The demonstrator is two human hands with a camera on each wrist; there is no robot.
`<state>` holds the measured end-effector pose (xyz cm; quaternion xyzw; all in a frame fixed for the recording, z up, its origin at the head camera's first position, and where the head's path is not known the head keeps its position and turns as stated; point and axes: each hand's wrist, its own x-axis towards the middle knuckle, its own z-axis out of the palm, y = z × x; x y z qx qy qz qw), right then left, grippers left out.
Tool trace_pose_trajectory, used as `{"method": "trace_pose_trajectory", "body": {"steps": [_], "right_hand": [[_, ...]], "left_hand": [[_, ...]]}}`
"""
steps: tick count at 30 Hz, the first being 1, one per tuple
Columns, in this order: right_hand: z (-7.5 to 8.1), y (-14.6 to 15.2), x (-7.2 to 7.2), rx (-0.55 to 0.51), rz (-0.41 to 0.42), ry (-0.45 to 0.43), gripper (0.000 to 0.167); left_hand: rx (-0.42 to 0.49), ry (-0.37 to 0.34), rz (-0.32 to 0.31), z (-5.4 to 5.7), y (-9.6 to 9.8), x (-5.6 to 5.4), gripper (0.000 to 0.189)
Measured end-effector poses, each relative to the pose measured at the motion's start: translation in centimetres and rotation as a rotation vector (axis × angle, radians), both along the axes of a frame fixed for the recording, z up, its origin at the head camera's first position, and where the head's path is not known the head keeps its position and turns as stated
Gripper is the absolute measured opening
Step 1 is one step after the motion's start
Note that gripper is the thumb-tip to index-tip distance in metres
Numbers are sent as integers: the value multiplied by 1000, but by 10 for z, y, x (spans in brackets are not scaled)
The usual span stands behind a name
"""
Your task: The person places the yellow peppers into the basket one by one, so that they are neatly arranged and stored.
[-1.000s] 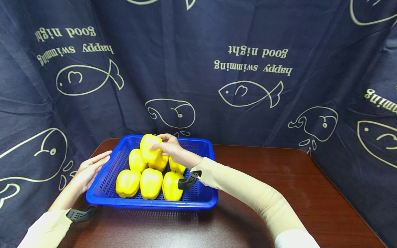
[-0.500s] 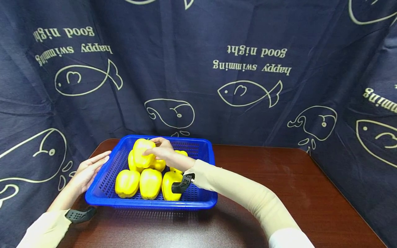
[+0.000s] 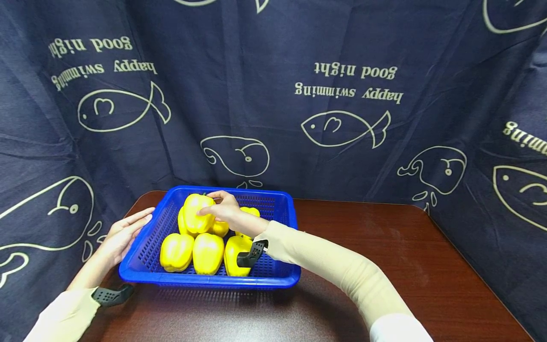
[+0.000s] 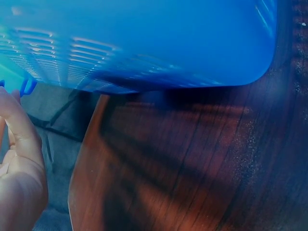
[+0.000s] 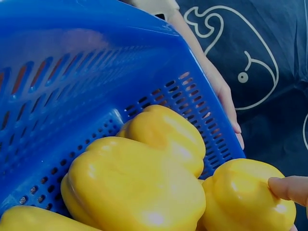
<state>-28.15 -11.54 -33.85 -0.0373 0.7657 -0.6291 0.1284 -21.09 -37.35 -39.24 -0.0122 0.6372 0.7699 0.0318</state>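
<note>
A blue plastic basket (image 3: 209,281) holds several yellow bell peppers, three of them in a front row (image 3: 208,254). My right hand (image 3: 226,209) grips a yellow bell pepper (image 3: 196,206) by its right side, over the back left of the basket. The thumb (image 5: 288,187) presses on that pepper in the right wrist view, where it sits close against other peppers. My left hand (image 3: 124,237) rests along the basket's left side, fingers extended at the rim. In the left wrist view the left hand (image 4: 21,163) shows beside the basket's outer wall (image 4: 192,48).
The basket stands on a dark reddish-brown wooden table (image 3: 363,247). Behind and beside the table hangs a dark blue curtain (image 3: 273,95) printed with fish and whales. Black straps (image 3: 252,254) circle both wrists.
My right hand has moved left and slightly down with the bell pepper, then stayed nearly still. The left hand has kept its place at the basket.
</note>
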Motion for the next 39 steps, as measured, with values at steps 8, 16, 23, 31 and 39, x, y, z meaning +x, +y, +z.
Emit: {"method": "trace_pose_trajectory", "body": {"steps": [8, 16, 23, 31, 39], "right_hand": [[1, 5, 0, -1, 8, 21, 42], [4, 14, -1, -14, 29, 32, 44], [12, 29, -3, -27, 85, 35, 47], [24, 50, 3, -6, 120, 216, 34], [45, 89, 15, 64, 162, 535, 18]], "left_hand": [[8, 11, -17, -1, 2, -2, 26], [27, 4, -21, -1, 0, -4, 28], [25, 27, -39, 1, 0, -4, 28], [-38, 30, -3, 1, 0, -1, 28], [-268, 66, 132, 8, 4, 2, 22]]}}
